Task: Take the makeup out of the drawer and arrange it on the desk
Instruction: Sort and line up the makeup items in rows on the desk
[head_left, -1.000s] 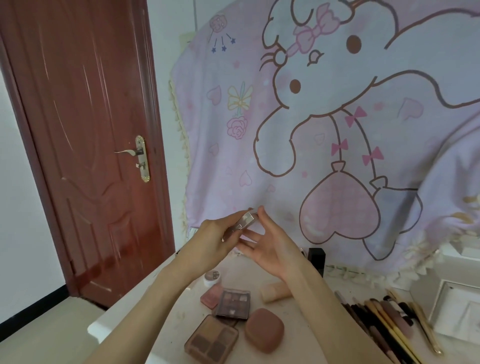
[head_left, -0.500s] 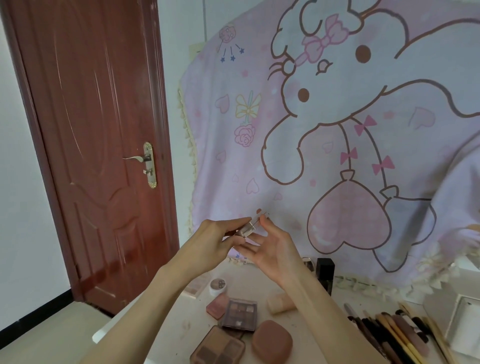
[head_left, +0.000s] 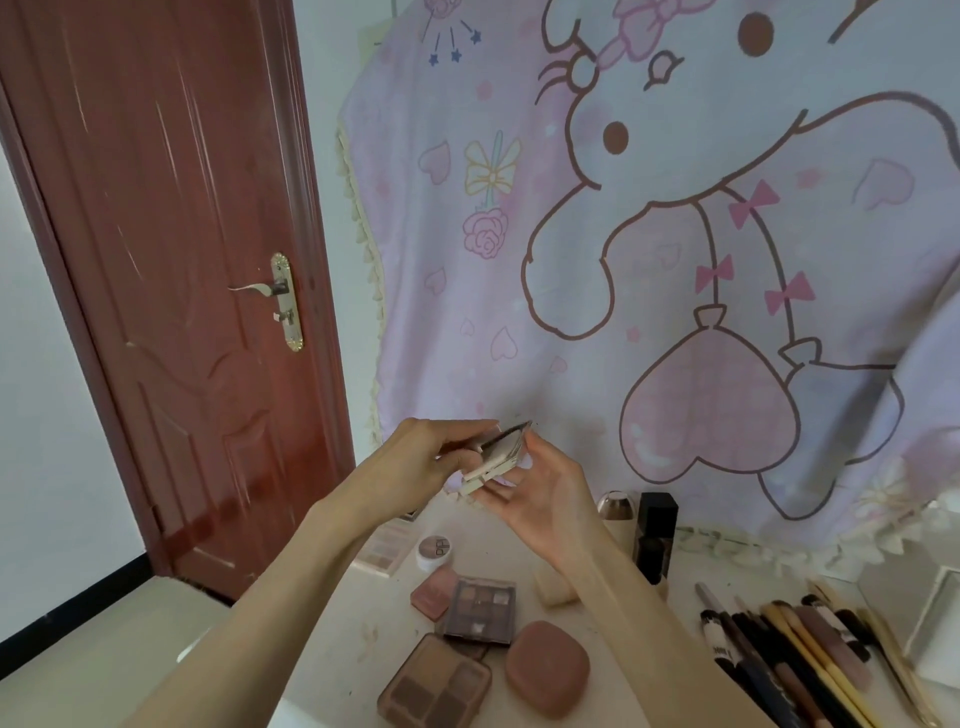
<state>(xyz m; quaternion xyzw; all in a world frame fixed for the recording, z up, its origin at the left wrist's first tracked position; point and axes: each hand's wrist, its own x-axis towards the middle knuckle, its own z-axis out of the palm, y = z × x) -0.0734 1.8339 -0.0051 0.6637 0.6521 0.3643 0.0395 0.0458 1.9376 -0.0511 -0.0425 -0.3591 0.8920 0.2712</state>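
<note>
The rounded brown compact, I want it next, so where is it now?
In the head view the rounded brown compact lies low on the desk, right of the four-pan palette, left of the brushes.
</note>
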